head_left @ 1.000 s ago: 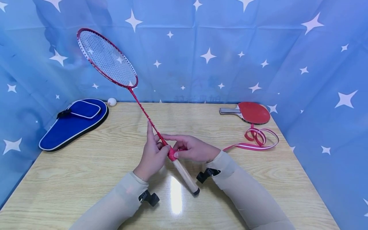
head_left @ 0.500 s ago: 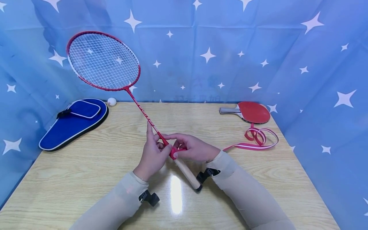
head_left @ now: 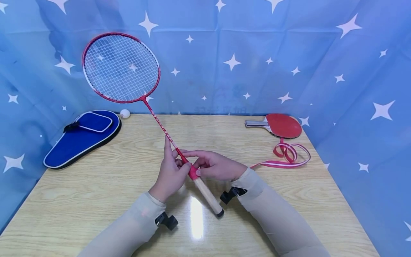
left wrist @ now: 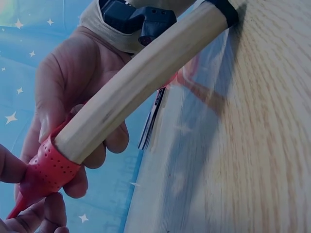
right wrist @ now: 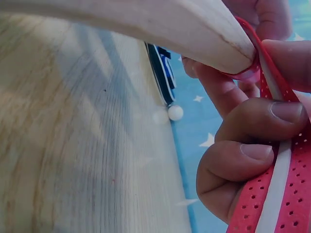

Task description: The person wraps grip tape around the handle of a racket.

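Left hand, centre of the frame: pinching a red-and-white badminton racket at its cone, index finger extending up the shaft. Right hand, beside it: curling its fingers on a red perforated strip with a white stripe. Racket slanting from upper left to lower centre; strip wrapping the pale wooden handle's top, trailing into loops at right. Red table-tennis bat lying at right; blue, white-piped case and white ball resting at left, on the wood-grain tabletop.
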### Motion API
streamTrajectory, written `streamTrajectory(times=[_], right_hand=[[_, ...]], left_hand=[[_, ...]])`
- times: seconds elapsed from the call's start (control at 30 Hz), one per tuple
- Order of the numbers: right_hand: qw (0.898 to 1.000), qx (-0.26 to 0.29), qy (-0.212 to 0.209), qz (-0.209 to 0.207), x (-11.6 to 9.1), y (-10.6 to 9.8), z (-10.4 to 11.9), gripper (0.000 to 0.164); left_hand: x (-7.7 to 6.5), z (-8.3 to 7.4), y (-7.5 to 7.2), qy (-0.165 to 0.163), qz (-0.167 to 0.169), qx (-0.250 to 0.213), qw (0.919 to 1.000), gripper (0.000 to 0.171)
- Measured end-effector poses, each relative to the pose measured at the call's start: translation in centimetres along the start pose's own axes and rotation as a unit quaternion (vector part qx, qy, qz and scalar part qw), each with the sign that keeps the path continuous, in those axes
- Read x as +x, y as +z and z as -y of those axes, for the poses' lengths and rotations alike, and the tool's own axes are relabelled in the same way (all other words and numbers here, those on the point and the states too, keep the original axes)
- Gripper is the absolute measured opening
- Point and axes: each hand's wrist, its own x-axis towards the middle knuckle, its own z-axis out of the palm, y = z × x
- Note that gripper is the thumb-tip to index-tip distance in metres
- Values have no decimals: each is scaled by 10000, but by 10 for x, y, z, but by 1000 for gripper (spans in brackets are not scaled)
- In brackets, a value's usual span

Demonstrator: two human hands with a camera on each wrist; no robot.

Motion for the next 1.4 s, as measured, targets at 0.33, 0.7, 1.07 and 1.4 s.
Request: streamTrajectory(times=[0.33,0.7,1.07,1.4], right_hand=[[9995,-238,-130,-139,-1,1,0,72],[9972,-689,-212,-182,2,1,-5,69],[9984,-532,-158,93,1,0,-4,76],[9992,-325,-209,53,2,3,-4,78]], left_hand=[[0,1,1,136,-30,375,9992,125],[-5,-2,2,-2,-47,323,9995,123],[-4,-2,1,-139,-2,359,9993,118],[-3,-2,1,-156,28,260,9995,116]])
